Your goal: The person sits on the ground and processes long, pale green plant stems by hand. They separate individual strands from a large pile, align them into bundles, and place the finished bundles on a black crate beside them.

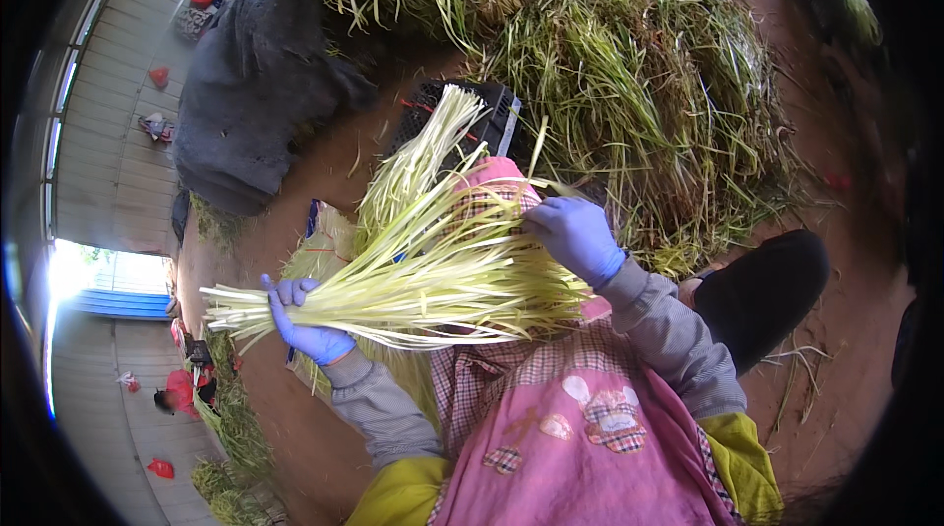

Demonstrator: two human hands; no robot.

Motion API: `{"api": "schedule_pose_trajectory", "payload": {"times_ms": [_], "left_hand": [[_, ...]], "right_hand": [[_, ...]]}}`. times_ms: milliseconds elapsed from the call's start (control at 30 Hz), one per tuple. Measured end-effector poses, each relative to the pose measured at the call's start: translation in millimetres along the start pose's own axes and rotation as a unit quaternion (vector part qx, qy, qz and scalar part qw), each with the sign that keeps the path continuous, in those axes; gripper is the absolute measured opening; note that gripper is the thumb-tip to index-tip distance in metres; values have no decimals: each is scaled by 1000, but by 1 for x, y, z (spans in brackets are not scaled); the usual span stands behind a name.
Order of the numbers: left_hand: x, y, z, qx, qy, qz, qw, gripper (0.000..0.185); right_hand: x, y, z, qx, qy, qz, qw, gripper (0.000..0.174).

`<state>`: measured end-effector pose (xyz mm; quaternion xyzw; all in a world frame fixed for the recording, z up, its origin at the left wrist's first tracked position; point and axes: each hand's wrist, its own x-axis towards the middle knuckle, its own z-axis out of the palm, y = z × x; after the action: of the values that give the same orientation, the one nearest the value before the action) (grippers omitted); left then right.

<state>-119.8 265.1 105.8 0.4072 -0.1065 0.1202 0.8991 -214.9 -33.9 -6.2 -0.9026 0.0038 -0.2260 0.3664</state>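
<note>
My left hand [310, 319], in a blue-violet glove, is closed around the pale stem ends of a bunch of yellowish chive-like leaves [442, 297]. The leaves fan out to the right across my lap, over a pink and checked apron [560, 445]. At their far tips, the bent fingers of my right hand [579, 235], gloved alike, pinch thin leaf ends; what exactly lies between the fingertips is partly hidden. Beyond the bunch, a second pale bundle [435, 135] rests against a black plastic crate [501, 117].
A large heap of untrimmed green leaves [634, 106] lies ahead and right. Dark grey cloth [243, 98] covers something at left. Loose leaves [800, 371] litter the brown floor [310, 445]. A person in red [184, 389] is near the left wall, beside more greens [243, 408].
</note>
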Motion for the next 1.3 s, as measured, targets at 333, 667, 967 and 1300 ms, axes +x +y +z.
{"api": "schedule_pose_trajectory", "payload": {"times_ms": [333,667,967,1300], "left_hand": [[76,3,176,-325,-411,4,852,15],[74,-50,12,-264,-277,-125,915,44],[75,-37,-41,-254,-225,-74,938,44],[69,-41,-42,-227,-194,-68,952,35]], "right_hand": [[-70,139,-13,533,272,450,663,17],[-116,199,-4,433,361,430,705,34],[-96,171,-23,475,283,395,734,23],[-50,57,-54,381,-4,323,866,24]]}}
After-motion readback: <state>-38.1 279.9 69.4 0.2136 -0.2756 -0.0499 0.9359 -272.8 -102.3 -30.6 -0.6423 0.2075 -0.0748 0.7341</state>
